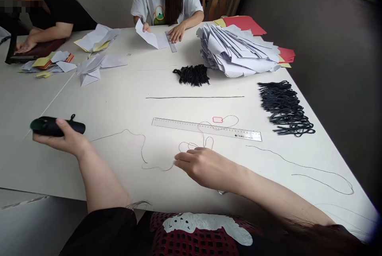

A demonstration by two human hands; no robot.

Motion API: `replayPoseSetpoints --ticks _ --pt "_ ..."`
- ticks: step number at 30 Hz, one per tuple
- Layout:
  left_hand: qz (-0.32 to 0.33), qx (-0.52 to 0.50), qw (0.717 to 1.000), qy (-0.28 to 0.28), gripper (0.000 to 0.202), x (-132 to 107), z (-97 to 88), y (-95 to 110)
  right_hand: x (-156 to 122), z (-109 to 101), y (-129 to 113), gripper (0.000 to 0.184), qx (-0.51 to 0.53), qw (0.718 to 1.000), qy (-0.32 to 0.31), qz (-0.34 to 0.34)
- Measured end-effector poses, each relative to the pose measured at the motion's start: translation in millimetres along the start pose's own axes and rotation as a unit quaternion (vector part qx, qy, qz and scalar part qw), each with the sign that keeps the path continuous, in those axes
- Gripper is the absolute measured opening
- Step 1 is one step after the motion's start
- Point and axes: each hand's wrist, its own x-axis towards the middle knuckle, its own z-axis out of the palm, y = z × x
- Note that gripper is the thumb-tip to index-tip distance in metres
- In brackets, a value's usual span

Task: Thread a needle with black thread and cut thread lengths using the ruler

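My left hand is closed around a spool of black thread with a green core, held at the left over the table. From the spool side a thin black thread trails across the white table toward my right hand. That hand is low over the table near its front edge, fingers bent together at the thread; its fingertips are partly hidden. Loose thread loops lie just beyond it and cross a clear ruler. Beyond the ruler, a straight black cord lies crosswise.
Looped black cords lie in a row at the right; a smaller black bundle sits farther back. Behind are a large white paper pile and folded papers. Two people sit opposite, one holding paper beside a small ruler.
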Motion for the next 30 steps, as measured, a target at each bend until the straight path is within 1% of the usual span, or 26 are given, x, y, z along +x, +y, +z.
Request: replayPoseSetpoints --ticks 1,2,3,5,6,8,10,12,13,14,15,17,20,23,26,30 --pt "0.021 -0.016 0.999 0.039 0.049 -4.2 2.9 3.2 -0.3 0.6 -1.0 0.026 -0.004 1.0 -0.01 0.005" --pt "0.041 -0.026 0.996 0.07 0.052 -8.3 5.8 6.1 -1.2 -0.3 -0.9 0.025 -0.003 1.0 -0.008 0.006" --pt "0.056 -0.031 0.994 0.087 0.053 -12.1 8.8 8.5 -2.8 -2.6 0.4 0.024 0.0 1.0 0.008 0.006" --pt "0.057 -0.028 0.996 0.06 0.053 -17.9 14.1 12.2 -7.9 -10.7 8.0 0.026 0.009 0.999 0.048 0.02" --pt "0.049 -0.024 0.997 0.049 0.052 -19.7 16.4 13.3 -11.4 -15.7 15.0 0.027 0.014 0.997 0.061 0.037" --pt "0.031 -0.015 0.999 0.034 0.052 -21.2 19.8 13.7 -20.7 -25.8 35.6 0.025 0.017 0.992 0.073 0.098" --pt "0.019 -0.011 0.999 0.023 0.052 -20.6 22.1 11.7 -32.6 -33.0 63.6 0.022 -0.005 0.98 0.077 0.181" --pt "0.012 -0.01 1.0 0.013 0.052 -19.1 23.5 7.8 -45.9 -34.5 94.6 0.019 -0.066 0.958 0.064 0.271" --pt "0.008 -0.009 1.0 0.008 0.052 -18.2 24.1 5.5 -52.2 -33.0 109.2 0.017 -0.093 0.947 0.054 0.303" --pt "0.005 -0.007 1.0 0.004 0.052 -17.4 24.6 3.0 -57.7 -30.0 122.4 0.016 -0.112 0.94 0.044 0.32" --pt "0.002 -0.004 1.0 0.001 0.052 -16.7 25.2 0.6 -62.4 -25.8 133.5 0.016 -0.126 0.938 0.032 0.322" --pt "-0.005 0.002 1.0 -0.003 0.052 -15.6 26.1 -4.2 -68.1 -15.9 148.5 0.019 -0.16 0.941 -0.001 0.298" --pt "-0.014 0.011 1.0 -0.002 0.054 -14.5 27.2 -10.2 -69.1 -2.6 154.5 0.023 -0.197 0.947 -0.033 0.251" --pt "-0.019 0.019 1.0 0.001 0.053 -14.1 27.4 -14.1 -65.7 5.9 151.6 0.027 -0.205 0.953 -0.033 0.221" --pt "-0.028 0.026 0.999 0.01 0.049 -13.9 26.7 -16.1 -62.7 12.8 151.8 0.032 -0.214 0.955 -0.029 0.201" --pt "-0.041 0.036 0.998 0.023 0.042 -12.8 27.2 -18.3 -62.3 16.5 157.6 0.029 -0.212 0.957 -0.003 0.198"
